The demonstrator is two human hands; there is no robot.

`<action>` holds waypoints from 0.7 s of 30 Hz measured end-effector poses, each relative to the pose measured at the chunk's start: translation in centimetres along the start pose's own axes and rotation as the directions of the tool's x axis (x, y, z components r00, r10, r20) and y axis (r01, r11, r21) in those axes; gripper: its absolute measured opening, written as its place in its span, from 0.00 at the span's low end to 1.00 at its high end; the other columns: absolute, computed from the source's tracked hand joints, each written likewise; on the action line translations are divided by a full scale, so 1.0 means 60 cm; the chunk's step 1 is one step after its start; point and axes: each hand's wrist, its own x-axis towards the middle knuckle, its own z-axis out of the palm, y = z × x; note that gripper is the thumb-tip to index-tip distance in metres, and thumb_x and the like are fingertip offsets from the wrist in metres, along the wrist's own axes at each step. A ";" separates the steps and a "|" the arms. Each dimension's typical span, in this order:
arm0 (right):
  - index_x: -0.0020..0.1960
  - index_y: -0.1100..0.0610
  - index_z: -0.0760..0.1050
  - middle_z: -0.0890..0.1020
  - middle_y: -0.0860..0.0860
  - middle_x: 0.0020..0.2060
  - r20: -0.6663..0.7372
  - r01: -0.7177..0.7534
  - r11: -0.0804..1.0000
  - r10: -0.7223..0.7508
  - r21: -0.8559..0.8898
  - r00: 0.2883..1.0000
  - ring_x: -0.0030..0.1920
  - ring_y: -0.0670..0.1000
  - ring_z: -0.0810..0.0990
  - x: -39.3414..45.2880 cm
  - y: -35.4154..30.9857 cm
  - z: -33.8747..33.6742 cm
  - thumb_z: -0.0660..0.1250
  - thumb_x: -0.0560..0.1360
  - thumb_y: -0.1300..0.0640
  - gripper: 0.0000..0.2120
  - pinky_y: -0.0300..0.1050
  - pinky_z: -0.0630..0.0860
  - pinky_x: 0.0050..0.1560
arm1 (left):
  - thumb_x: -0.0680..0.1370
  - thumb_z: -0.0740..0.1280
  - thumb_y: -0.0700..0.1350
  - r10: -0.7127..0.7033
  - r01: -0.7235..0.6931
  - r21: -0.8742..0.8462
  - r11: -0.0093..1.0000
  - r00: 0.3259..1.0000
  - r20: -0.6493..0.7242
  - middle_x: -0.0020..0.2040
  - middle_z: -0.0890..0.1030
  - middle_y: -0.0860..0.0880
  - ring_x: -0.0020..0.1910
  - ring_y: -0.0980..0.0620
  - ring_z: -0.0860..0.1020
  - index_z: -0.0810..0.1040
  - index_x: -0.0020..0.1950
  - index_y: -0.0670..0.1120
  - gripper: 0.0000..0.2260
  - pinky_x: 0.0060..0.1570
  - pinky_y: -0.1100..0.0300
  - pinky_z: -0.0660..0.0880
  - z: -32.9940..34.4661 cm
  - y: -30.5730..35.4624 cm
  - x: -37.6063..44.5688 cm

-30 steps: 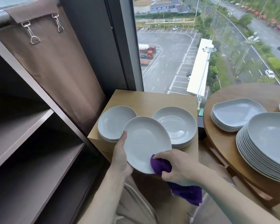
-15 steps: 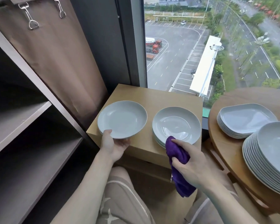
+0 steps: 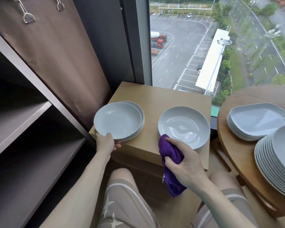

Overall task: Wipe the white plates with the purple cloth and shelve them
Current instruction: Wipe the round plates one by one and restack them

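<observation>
Head view: left hand [image 3: 105, 142] grips the near rim of a white plate [image 3: 117, 120], thumb on top, fingers curled under. The plate sits slightly off-centre over a small stack of plates [image 3: 139, 122] on the left part of a square wooden side table [image 3: 169, 97]; whether it touches the stack or is held just above, can't tell. Right hand [image 3: 184, 168] clutches a bunched purple cloth [image 3: 170, 150], with the cloth's tail hanging below the fist. Top of the cloth overlaps the near-left rim of a second plate stack [image 3: 184, 127] on the right part of the same table; actual contact unclear. Dark shelf unit [image 3: 23, 117] stands at left, just beside the table. Brown curtain [image 3: 56, 55] with metal clips hangs behind the shelf unit. Round wooden table [image 3: 229, 145] at right carries a stack of squarish plates [image 3: 260, 120] and a bigger stack of round plates [image 3: 280, 160], the two stacks just beside each other. Window [image 3: 204, 46] behind, overlooking a car park.
</observation>
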 end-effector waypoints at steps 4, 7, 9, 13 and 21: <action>0.68 0.42 0.76 0.79 0.33 0.58 -0.002 0.001 1.000 -0.001 0.021 1.000 0.61 0.38 0.77 0.002 -0.004 0.003 0.74 0.72 0.59 0.27 0.36 0.75 0.59 | 0.84 0.58 0.48 0.024 -0.020 0.120 0.993 0.999 -0.027 0.37 0.83 0.39 0.25 0.49 0.77 0.72 0.70 0.44 0.16 0.24 0.61 0.71 0.000 -0.013 0.015; 0.68 0.41 0.76 0.79 0.32 0.59 0.000 -0.007 1.000 0.007 0.021 1.000 0.61 0.38 0.76 -0.003 -0.001 0.002 0.74 0.72 0.58 0.27 0.38 0.76 0.60 | 0.84 0.62 0.53 0.019 -0.018 0.155 0.988 1.000 -0.002 0.38 0.84 0.40 0.27 0.48 0.79 0.73 0.68 0.43 0.18 0.26 0.61 0.72 0.009 -0.016 0.026; 0.68 0.40 0.75 0.79 0.34 0.59 -0.002 -0.013 1.000 0.013 0.021 1.000 0.61 0.40 0.77 -0.008 0.001 -0.001 0.74 0.72 0.56 0.27 0.40 0.77 0.60 | 0.83 0.64 0.55 0.014 -0.009 0.162 0.987 0.999 -0.029 0.39 0.84 0.41 0.27 0.48 0.80 0.72 0.68 0.43 0.20 0.26 0.61 0.73 0.017 -0.018 0.032; 0.67 0.39 0.76 0.79 0.33 0.59 -0.028 -0.035 0.999 0.035 0.023 0.999 0.61 0.39 0.77 -0.018 0.006 -0.015 0.74 0.72 0.57 0.26 0.38 0.76 0.60 | 0.81 0.64 0.63 -0.046 0.057 0.112 0.992 0.994 -0.097 0.48 0.84 0.42 0.36 0.47 0.82 0.65 0.75 0.46 0.30 0.31 0.57 0.78 0.030 -0.013 0.016; 0.67 0.42 0.77 0.80 0.35 0.59 -0.107 -0.084 0.995 0.090 0.059 0.990 0.60 0.38 0.77 -0.026 0.019 -0.041 0.74 0.73 0.59 0.26 0.35 0.76 0.58 | 0.80 0.63 0.44 -0.057 0.059 -0.008 0.998 0.989 0.137 0.36 0.77 0.47 0.34 0.48 0.75 0.74 0.42 0.43 0.08 0.37 0.55 0.73 0.123 -0.058 -0.180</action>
